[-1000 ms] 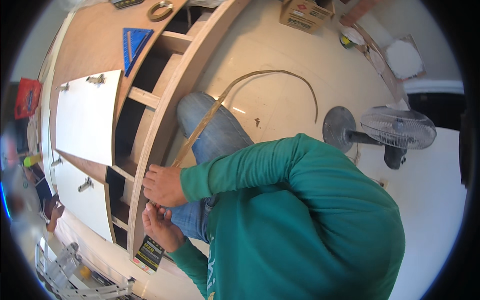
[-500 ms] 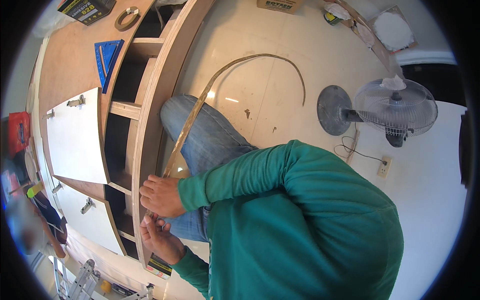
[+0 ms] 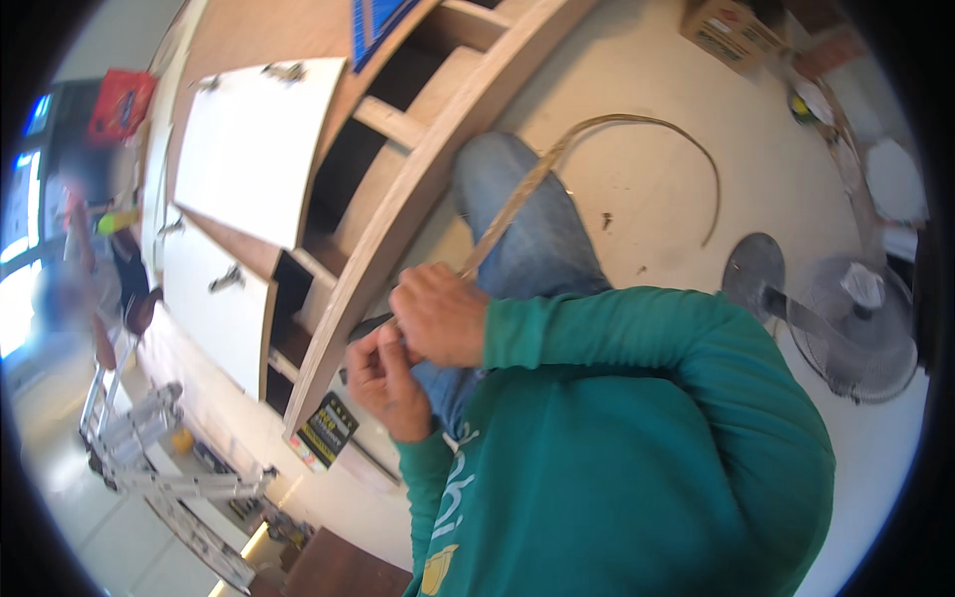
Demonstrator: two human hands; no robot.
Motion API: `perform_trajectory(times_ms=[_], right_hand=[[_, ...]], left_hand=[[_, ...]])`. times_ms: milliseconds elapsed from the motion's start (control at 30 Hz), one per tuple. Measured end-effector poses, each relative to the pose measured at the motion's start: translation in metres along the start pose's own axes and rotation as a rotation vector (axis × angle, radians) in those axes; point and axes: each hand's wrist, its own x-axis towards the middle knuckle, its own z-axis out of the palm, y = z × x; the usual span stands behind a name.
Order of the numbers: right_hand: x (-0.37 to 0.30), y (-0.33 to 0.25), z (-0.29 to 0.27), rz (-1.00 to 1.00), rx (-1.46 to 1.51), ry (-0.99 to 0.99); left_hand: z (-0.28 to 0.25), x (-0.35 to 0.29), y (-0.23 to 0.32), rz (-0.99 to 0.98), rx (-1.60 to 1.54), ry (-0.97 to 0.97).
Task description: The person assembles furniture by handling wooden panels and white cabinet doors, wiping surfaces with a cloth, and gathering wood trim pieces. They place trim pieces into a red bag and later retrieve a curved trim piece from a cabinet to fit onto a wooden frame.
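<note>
A long, thin brown strip of edge banding (image 3: 517,202) runs up from my hands, crosses over my jeans-clad knee and curls round to a free end above the floor. My right hand (image 3: 441,313) is closed over the strip near its lower end. Just below it, touching or nearly so, my left hand (image 3: 391,386) pinches with thumb and fingers at the strip's end, which the fingers mostly hide. Both hands are close to the bare plywood front edge of a wooden cabinet frame (image 3: 413,184).
White door panels (image 3: 261,149) with hinges lie on the cabinet, near a blue triangular square (image 3: 376,28). A floor fan (image 3: 854,328) stands at right, a cardboard box (image 3: 731,35) at the top. A metal ladder (image 3: 149,428) and another person (image 3: 85,269) are at left.
My view has swung left, so the scene sits tilted and further right; more of the ladder and other person shows. Both hands stay together at the strip's lower end.
</note>
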Motion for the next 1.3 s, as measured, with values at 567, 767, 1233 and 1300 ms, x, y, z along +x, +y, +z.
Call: perform_trajectory(times_ms=[567, 767, 1233, 1300], right_hand=[[-0.026, -0.008, -0.038, -0.027, 0.381, 0.007], [-0.054, 0.009, -0.089, 0.169, 0.702, -0.392], [-0.156, 0.231, -0.077, 1.382, 1.33, 0.657], [-0.13, 0.259, -0.064, 1.333, 1.534, 0.709]], left_hand=[[-0.008, 0.01, -0.023, -0.078, 0.061, 0.147], [-0.044, 0.031, -0.04, -0.143, 0.054, 0.272], [-0.171, 0.032, -0.027, -0.146, 0.104, 0.449], [-0.195, 0.028, -0.02, -0.155, 0.105, 0.418]])
